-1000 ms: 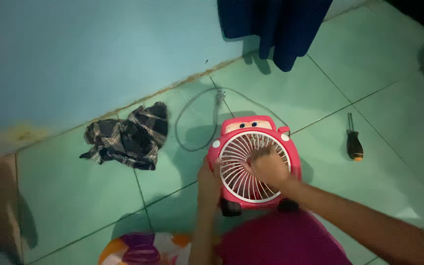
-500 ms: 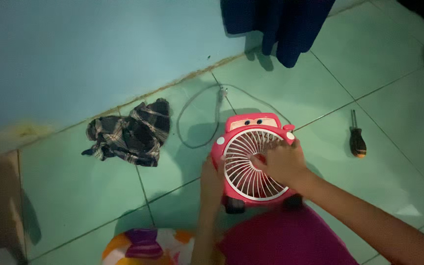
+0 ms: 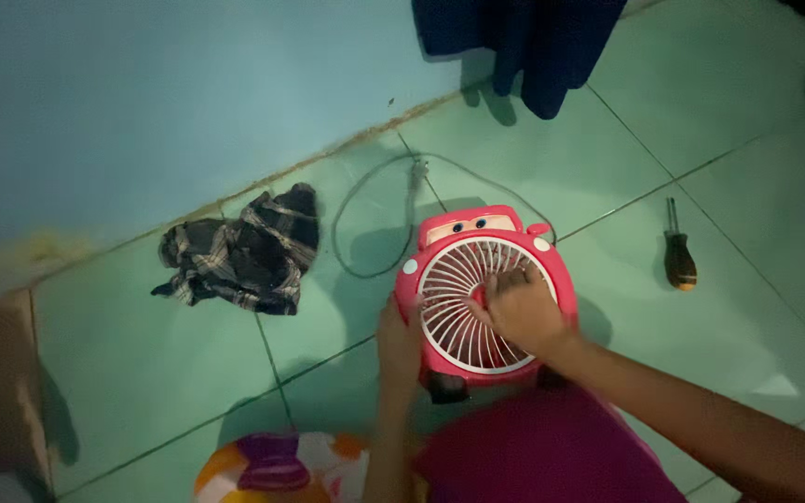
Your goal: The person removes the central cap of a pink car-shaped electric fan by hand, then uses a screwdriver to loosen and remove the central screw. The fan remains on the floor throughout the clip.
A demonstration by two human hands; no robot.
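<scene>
One red car-shaped fan point(image 3: 483, 296), lower centre of frame, lying on green tile floor point(image 3: 747, 307). Left hand point(image 3: 399, 343) clamped on its left edge. Right hand point(image 3: 520, 310) on the white grille, fingers curled together. One screwdriver point(image 3: 678, 259) at right, one plaid cloth point(image 3: 239, 251) at left, one cord point(image 3: 379, 214) looped behind the fan.

1. Your right hand point(image 3: 522, 312) covers the centre of the fan point(image 3: 482, 293) grille.
2. At 12 o'clock, the top edge cuts off the dark blue cloth point(image 3: 524, 42).
3. At 6 o'clock, a colourful round object point(image 3: 277, 466), perhaps a ball, is cropped.
</scene>
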